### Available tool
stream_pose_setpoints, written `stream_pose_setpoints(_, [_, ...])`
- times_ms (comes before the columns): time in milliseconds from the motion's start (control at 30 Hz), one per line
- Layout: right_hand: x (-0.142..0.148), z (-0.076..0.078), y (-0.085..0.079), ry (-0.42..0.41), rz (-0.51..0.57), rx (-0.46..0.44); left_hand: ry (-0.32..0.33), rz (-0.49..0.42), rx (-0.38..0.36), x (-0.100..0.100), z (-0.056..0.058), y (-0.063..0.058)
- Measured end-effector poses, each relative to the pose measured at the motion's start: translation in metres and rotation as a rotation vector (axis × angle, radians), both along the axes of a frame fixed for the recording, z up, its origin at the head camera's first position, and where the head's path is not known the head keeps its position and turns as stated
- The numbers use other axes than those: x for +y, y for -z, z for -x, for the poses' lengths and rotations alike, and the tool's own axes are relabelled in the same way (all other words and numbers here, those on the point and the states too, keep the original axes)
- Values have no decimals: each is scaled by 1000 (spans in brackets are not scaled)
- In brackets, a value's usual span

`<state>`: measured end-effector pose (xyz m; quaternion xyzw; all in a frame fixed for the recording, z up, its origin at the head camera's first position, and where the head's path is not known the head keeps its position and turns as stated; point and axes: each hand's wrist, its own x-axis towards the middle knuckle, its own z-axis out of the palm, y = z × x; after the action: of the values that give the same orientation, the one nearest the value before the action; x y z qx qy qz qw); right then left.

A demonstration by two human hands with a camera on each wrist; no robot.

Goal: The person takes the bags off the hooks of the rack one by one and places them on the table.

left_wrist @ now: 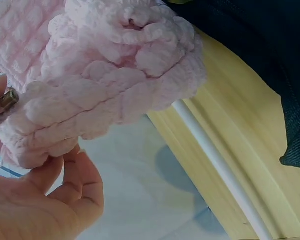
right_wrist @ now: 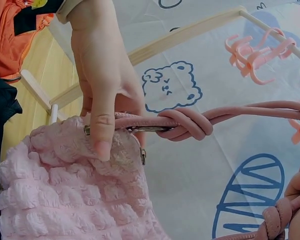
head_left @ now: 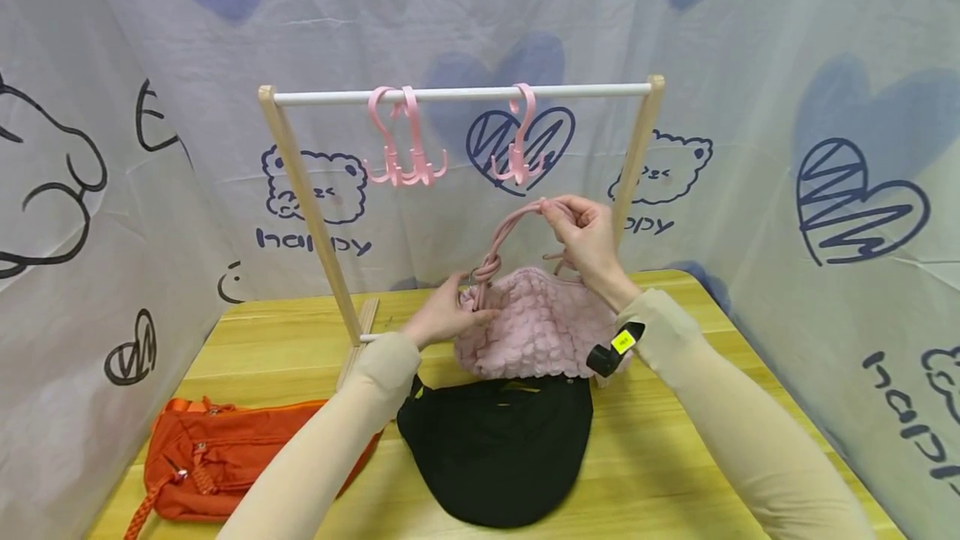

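A pink, puffy quilted handbag (head_left: 536,319) is held up over the table, its knotted pink strap (head_left: 504,232) raised in an arch. My left hand (head_left: 442,311) pinches the bag's upper left corner beside the metal ring; in the left wrist view, fingers (left_wrist: 82,182) press into the puffy fabric. With thumb and fingers, my right hand (head_left: 588,240) grips the top of the strap. Just above it, a pink hook (head_left: 519,144) hangs from the white rod (head_left: 457,94). The right wrist view shows the left thumb (right_wrist: 104,130) over the bag's corner.
Two more pink hooks (head_left: 405,148) hang close together on the rod's left part. Wooden posts (head_left: 311,215) carry the rod. A black bag (head_left: 498,448) lies in front of the pink one, and an orange bag (head_left: 232,448) lies at the table's left. Printed sheets surround the table.
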<state>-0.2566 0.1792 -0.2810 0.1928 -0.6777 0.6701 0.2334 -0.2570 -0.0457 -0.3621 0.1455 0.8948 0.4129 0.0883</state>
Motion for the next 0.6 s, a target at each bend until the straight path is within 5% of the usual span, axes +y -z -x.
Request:
stream_pose_setpoints(200, [3, -1, 2, 9, 18, -10, 4, -17, 27, 2, 0, 4])
stream_pose_setpoints(433, [10, -2, 6, 6, 58, -17, 38, -179, 76, 5, 1, 8])
stream_pose_setpoints(600, [17, -1, 9, 32, 73, -7, -2, -290, 131, 9, 4, 9])
